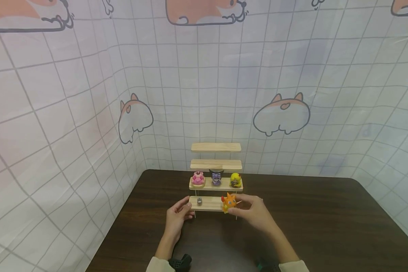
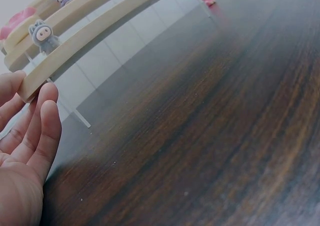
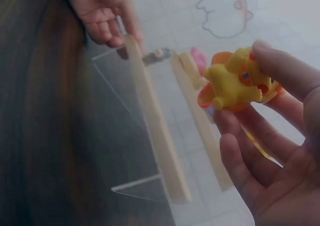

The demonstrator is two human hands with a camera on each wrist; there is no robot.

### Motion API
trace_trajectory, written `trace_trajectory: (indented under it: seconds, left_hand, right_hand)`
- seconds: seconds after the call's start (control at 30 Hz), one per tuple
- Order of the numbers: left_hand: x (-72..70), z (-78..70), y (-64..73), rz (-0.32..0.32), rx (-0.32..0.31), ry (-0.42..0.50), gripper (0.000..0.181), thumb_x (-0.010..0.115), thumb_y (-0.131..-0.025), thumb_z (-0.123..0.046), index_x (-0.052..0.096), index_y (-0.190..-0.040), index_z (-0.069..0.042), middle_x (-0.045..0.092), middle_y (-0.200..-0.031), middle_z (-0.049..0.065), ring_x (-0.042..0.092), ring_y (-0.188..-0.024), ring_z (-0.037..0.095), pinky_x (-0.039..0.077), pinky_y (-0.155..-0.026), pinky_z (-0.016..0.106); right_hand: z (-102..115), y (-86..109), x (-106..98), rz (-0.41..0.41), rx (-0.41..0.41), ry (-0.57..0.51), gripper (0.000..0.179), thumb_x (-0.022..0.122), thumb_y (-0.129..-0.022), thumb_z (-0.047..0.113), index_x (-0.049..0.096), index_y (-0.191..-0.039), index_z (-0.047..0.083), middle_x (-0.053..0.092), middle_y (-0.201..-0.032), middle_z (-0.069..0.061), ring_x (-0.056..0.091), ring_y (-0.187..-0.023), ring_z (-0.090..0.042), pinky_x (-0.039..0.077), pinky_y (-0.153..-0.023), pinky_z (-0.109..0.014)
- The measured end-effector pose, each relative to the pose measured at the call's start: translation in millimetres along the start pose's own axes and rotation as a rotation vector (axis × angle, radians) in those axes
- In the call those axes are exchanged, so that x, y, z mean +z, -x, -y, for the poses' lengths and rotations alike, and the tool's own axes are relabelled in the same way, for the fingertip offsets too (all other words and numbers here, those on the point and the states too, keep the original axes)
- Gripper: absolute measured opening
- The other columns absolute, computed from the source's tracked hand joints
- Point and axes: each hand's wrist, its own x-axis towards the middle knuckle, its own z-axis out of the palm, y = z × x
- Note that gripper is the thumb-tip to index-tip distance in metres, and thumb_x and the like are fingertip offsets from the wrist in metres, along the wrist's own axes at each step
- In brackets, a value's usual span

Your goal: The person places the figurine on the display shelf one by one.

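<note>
A tiered wooden display stand (image 1: pixel 207 204) with light planks stands on the dark table. My left hand (image 1: pixel 176 218) grips the left end of its lowest plank, thumb on top and fingers below in the left wrist view. Close by on that plank stands a small grey figurine (image 2: pixel 44 37) with a hood and ears. My right hand (image 1: pixel 258 213) pinches a yellow and orange toy figurine (image 3: pixel 235 80) between thumb and fingers. In the head view it is at the right end of the lowest plank; whether it touches the wood cannot be told.
On the second plank from below sit a pink figurine (image 1: pixel 198 179), a purple figurine with black ears (image 1: pixel 216 178) and a yellow figurine (image 1: pixel 235 180). Two higher planks (image 1: pixel 215 164) rise behind. A grid-patterned cloth (image 1: pixel 207 83) encloses the table (image 1: pixel 309 211).
</note>
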Motion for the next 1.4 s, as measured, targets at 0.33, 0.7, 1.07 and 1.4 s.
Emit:
trace_trajectory:
  seconds: [0.33, 0.7, 1.07, 1.4]
  left_hand:
    - [2.9, 1.1, -1.7, 0.001, -0.012, 0.007, 0.047, 0.07, -0.099, -0.021, 0.06, -0.141, -0.004, 0.074, -0.089, 0.001, 0.07, -0.074, 0.011, 0.061, -0.07, 0.024]
    - [5.6, 0.4, -0.2, 0.004, -0.024, 0.007, 0.047, 0.07, -0.099, -0.022, 0.061, -0.141, -0.004, 0.073, -0.089, 0.0, 0.071, -0.074, 0.011, 0.061, -0.071, 0.024]
    - [0.3, 1.3, 3.0, -0.012, -0.018, 0.007, 0.046, 0.069, -0.099, -0.02, 0.06, -0.141, -0.002, 0.073, -0.09, 0.001, 0.071, -0.074, 0.011, 0.061, -0.07, 0.024]
    - [0.7, 0.2, -0.4, -0.01, -0.015, 0.01, 0.047, 0.069, -0.099, -0.022, 0.059, -0.142, -0.003, 0.073, -0.089, -0.001, 0.07, -0.074, 0.01, 0.061, -0.07, 0.024]
  right_hand:
    - [-11, -3.7, 22, -0.08, 0.027, -0.022, 0.05, 0.086, -0.083, 0.03, 0.072, -0.128, 0.01, 0.074, -0.114, -0.013, 0.073, -0.093, -0.023, 0.06, -0.073, -0.025]
    - [-20, -8.9, 42, -0.207, 0.032, -0.028, 0.048, 0.089, -0.08, 0.025, 0.074, -0.123, 0.01, 0.074, -0.112, -0.009, 0.073, -0.088, -0.017, 0.06, -0.071, -0.024]
    - [-24, -25.3, 56, -0.23, 0.049, 0.012, 0.053, 0.089, -0.08, 0.025, 0.072, -0.126, 0.004, 0.075, -0.115, -0.016, 0.076, -0.09, -0.025, 0.062, -0.07, -0.028]
    - [-19, -41.0, 62, -0.251, 0.032, 0.116, 0.05, 0.09, -0.079, 0.029, 0.075, -0.123, 0.011, 0.075, -0.115, -0.015, 0.077, -0.092, -0.027, 0.062, -0.067, -0.031]
